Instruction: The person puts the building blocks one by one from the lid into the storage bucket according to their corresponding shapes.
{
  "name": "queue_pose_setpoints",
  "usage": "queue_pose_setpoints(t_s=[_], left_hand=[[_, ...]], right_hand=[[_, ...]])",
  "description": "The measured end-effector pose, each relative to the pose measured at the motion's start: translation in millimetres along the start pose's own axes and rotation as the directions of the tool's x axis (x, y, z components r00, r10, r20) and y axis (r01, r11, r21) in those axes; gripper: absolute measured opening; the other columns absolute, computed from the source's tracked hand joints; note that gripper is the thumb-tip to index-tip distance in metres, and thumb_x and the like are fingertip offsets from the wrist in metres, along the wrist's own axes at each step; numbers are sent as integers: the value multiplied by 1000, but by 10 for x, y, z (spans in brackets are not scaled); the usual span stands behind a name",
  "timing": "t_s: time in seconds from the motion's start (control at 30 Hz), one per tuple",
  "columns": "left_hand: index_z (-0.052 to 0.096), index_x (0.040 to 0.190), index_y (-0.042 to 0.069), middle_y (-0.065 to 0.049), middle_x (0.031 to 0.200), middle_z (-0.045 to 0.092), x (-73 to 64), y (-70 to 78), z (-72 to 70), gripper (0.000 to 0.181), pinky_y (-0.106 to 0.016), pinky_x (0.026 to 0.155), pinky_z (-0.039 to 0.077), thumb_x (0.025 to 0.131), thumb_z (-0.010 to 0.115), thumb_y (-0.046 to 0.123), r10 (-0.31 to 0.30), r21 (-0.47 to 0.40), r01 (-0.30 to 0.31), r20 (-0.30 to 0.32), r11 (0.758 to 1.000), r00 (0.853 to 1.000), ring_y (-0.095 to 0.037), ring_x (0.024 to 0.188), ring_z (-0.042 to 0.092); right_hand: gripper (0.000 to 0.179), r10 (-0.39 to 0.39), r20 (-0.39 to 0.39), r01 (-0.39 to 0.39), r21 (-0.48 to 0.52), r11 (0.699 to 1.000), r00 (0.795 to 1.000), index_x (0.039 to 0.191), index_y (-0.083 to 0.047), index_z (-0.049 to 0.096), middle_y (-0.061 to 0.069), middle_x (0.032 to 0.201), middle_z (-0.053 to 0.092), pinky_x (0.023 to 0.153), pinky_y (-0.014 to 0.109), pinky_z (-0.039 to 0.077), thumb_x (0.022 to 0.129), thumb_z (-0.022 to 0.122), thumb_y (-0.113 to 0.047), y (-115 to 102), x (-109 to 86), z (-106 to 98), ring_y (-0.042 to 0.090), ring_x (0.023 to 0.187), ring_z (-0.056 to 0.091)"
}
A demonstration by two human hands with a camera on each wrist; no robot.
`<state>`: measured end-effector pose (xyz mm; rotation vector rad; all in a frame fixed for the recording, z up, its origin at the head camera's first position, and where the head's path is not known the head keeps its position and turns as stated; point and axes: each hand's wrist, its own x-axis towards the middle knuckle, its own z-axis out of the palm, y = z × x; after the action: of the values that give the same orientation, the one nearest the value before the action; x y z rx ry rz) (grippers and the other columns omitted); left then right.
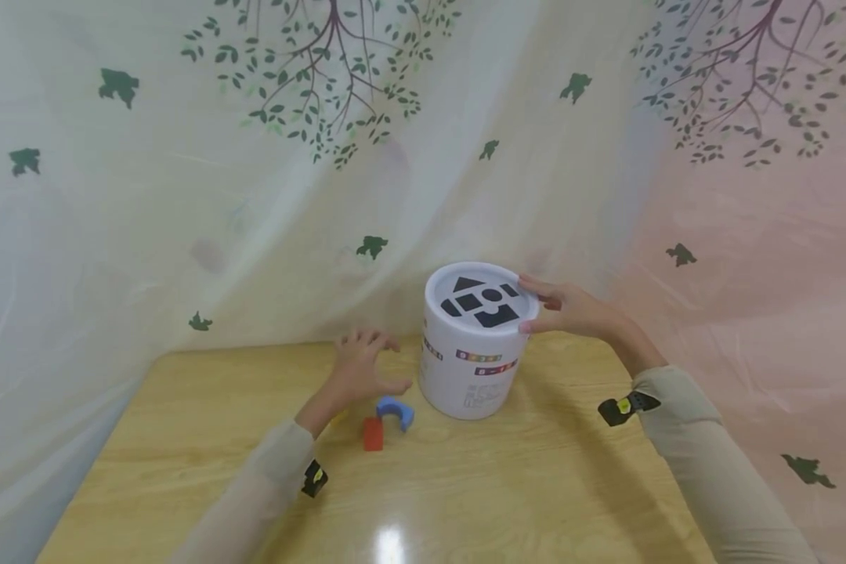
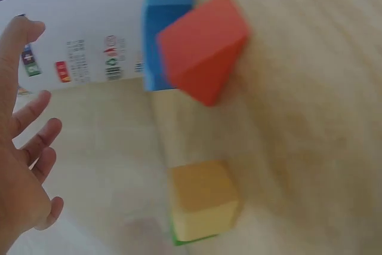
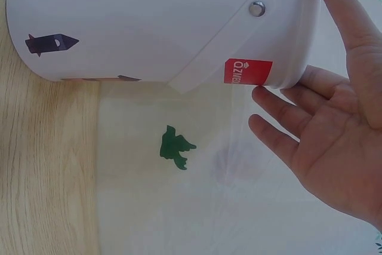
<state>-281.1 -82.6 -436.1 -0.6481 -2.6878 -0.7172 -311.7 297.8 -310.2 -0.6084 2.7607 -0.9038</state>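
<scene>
A white shape-sorter bucket [image 1: 468,372] stands upright, with dark shaped holes in its lid [image 1: 435,290]. My right hand [image 1: 571,309] grips the lid's right rim between thumb and fingers. The right wrist view shows this hand [image 3: 340,135] at the rim, near the bucket's strap handle [image 3: 221,43]. Left of the bucket, my left hand [image 1: 358,368] hovers with fingers spread, holding nothing. Below it lie a blue arch block [image 1: 398,410] and a red block [image 1: 372,435]. A yellow block [image 2: 206,198] shows in the left wrist view, a green edge [image 2: 197,240] under it.
The wooden table [image 1: 522,486] ends at the back against a pale curtain [image 1: 289,235] printed with branches and green leaf-like shapes. The bucket stands near that back edge. Dark wrist cameras are strapped to both sleeves.
</scene>
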Motion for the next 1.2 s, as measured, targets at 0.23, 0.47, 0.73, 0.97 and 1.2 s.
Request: queue_pose_setpoints(t_s=[0.23,0.47,0.73,0.97,1.2], left_hand=[[62,109,21,-8,121,59,-211,-59,127,58,-60,100,31,71,83,60,-9,66,0,133,998,991,-34,116,45],[56,105,21,-3,114,59,-298,-83,195,63,-67,108,27,67,82,64,-35,123,10,208,992,978,-31,115,48],[52,97,18,-3,104,58,-328,-79,290,73,-68,108,28,62,76,77,-71,236,25,186,972,980,-32,111,49],[53,89,18,-3,100,57,-339,-72,332,69,-69,106,30,62,75,78,-65,282,17,162,959,985,-34,111,52],[58,98,17,-1,101,58,-328,-66,311,63,-69,109,27,65,78,68,-88,232,44,180,972,980,-31,112,50]], right_hand=[[102,16,6,-16,8,1000,1000,163,-25,23,5,171,18,114,65,34,83,80,-51,-6,-5,-14,50,147,33],[100,-12,10,11,7,1000,1000,163,-19,24,7,171,16,115,64,33,85,80,-47,-41,-16,-35,50,148,32],[99,-3,12,3,2,1000,1000,163,-20,24,7,171,17,115,64,33,86,80,-46,-40,-20,-28,50,148,32],[98,-13,8,13,-12,1000,1000,163,-20,23,8,170,18,114,64,34,86,79,-46,-33,-8,-32,51,147,33],[98,-18,9,18,-6,1000,1000,162,-20,23,8,170,19,115,63,34,86,79,-45,-26,-12,-29,50,148,33]])
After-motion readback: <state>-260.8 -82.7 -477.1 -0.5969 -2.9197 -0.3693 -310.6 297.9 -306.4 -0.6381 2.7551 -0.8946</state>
